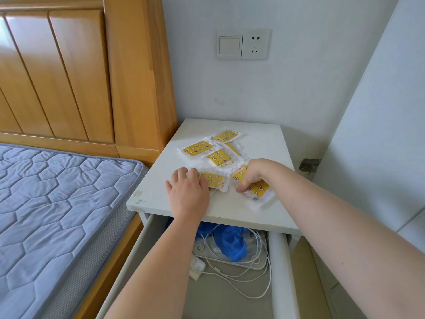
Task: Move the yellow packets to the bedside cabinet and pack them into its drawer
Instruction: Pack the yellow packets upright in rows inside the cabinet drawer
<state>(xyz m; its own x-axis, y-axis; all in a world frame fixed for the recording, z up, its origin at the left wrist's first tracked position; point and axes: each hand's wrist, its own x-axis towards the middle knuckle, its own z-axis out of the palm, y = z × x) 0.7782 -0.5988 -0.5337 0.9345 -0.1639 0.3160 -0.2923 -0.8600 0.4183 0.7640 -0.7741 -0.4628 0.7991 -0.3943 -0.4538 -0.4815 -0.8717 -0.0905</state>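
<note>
On the bedside cabinet's worktop (pixel 264 139), above the open drawer (pixel 279 261), grips loose yellow packets (pixel 220 157) with the curled fingers of both the left hand (pixel 187 192) and right hand (pixel 250 173), yet risks slick wrappers slipping off the edge or snagging the drawer's cables (pixel 253 279).
</note>
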